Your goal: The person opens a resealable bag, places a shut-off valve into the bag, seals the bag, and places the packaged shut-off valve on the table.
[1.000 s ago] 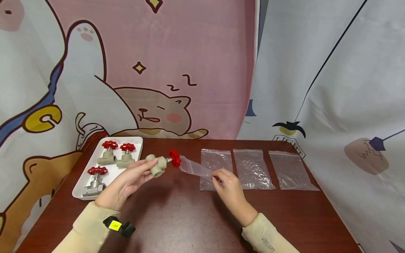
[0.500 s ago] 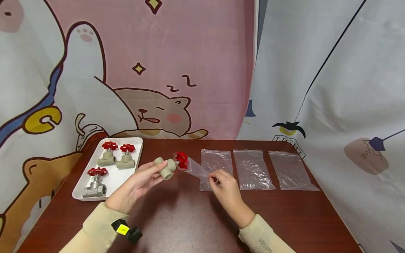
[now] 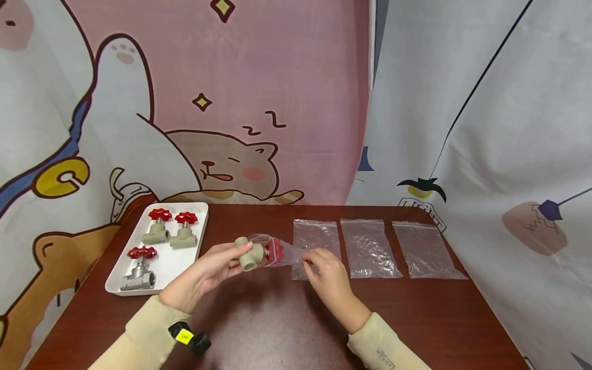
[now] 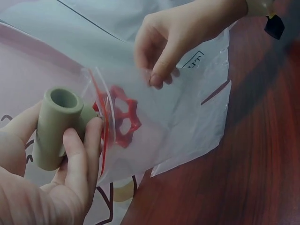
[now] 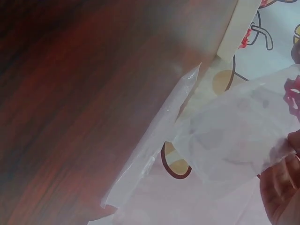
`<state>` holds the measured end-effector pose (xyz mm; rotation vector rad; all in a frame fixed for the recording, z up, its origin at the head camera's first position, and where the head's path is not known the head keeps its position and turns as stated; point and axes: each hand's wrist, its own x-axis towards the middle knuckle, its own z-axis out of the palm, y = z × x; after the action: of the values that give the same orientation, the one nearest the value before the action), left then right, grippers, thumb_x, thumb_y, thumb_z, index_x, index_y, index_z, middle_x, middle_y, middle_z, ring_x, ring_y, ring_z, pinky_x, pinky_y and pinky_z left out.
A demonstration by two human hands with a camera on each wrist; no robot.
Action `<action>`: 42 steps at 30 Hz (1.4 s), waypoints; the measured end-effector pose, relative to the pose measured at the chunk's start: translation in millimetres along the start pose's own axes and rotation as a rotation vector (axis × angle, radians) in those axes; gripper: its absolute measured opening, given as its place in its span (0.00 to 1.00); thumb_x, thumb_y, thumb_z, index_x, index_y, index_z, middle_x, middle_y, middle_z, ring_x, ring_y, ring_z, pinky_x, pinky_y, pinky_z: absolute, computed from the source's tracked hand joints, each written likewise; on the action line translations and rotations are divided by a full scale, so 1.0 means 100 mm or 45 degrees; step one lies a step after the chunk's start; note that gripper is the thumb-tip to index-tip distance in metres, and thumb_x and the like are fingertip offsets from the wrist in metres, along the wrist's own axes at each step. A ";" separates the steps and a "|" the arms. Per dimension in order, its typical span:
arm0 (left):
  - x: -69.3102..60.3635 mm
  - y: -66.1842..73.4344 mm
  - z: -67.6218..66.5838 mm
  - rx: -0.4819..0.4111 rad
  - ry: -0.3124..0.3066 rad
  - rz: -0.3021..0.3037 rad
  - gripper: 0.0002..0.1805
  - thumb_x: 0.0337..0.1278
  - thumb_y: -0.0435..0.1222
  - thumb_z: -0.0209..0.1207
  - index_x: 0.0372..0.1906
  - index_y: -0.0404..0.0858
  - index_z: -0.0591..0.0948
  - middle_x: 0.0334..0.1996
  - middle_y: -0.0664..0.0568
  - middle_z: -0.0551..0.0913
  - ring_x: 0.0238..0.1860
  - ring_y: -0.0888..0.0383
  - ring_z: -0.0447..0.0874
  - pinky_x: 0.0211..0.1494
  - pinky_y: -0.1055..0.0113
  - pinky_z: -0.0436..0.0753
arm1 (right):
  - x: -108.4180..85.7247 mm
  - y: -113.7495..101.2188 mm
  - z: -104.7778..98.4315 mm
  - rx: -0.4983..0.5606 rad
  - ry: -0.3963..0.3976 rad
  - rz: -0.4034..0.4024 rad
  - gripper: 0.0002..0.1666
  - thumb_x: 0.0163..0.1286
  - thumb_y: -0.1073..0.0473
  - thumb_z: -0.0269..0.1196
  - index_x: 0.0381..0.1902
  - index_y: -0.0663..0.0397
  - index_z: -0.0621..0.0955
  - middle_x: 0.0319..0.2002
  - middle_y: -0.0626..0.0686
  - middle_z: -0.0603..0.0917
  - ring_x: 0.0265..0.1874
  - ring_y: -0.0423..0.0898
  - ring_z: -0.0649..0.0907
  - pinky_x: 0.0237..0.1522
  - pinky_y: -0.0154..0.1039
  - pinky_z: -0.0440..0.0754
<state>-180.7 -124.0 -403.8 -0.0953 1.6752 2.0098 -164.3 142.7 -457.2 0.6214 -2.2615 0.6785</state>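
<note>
My left hand (image 3: 210,272) holds a beige valve (image 3: 250,257) by its pipe body, thumb on top. The valve's red handwheel (image 4: 123,117) sits inside the mouth of a clear zip bag (image 3: 289,253), while the beige body is outside it. A red line runs along the bag's mouth in the left wrist view. My right hand (image 3: 334,281) pinches the bag's side between thumb and fingers, to the right of the handwheel. In the right wrist view the bag (image 5: 225,140) spreads out, and only part of the right hand shows at the edge.
A white tray (image 3: 162,275) at the left bears two beige valves (image 3: 183,237) and a grey metal valve (image 3: 139,275), all with red handwheels. Flat clear zip bags (image 3: 316,236), (image 3: 370,249), (image 3: 425,252) lie in a row on the right of the brown table (image 3: 277,329).
My left hand has moved right with the valve, and the red handwheel has gone from outside the bag to inside its mouth. The right hand keeps its pinch and has shifted slightly left.
</note>
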 end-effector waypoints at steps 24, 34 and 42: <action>0.05 -0.14 0.16 0.039 0.093 -0.051 0.25 0.59 0.46 0.60 0.50 0.32 0.70 0.29 0.56 0.82 0.29 0.64 0.78 0.32 0.76 0.78 | 0.12 -0.34 0.04 -0.038 -0.058 -0.297 0.08 0.54 0.60 0.70 0.33 0.51 0.85 0.34 0.46 0.83 0.35 0.43 0.81 0.39 0.36 0.80; 0.08 -0.22 0.23 0.027 0.127 -0.052 0.24 0.62 0.47 0.57 0.53 0.35 0.67 0.28 0.57 0.80 0.27 0.65 0.77 0.28 0.77 0.73 | 0.13 -0.39 0.06 0.020 0.025 -0.443 0.05 0.56 0.65 0.67 0.32 0.54 0.86 0.34 0.47 0.86 0.34 0.42 0.84 0.41 0.37 0.81; 0.10 -0.30 0.32 0.139 0.193 -0.070 0.22 0.58 0.50 0.60 0.45 0.36 0.72 0.22 0.58 0.82 0.23 0.65 0.79 0.24 0.76 0.68 | 0.14 -0.44 0.05 0.155 0.087 -0.445 0.03 0.59 0.64 0.66 0.31 0.54 0.86 0.33 0.47 0.86 0.34 0.42 0.84 0.42 0.37 0.81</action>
<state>-167.8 -87.9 -426.8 -0.2581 1.8514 1.9080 -150.0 103.7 -437.2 1.0080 -1.9900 0.6520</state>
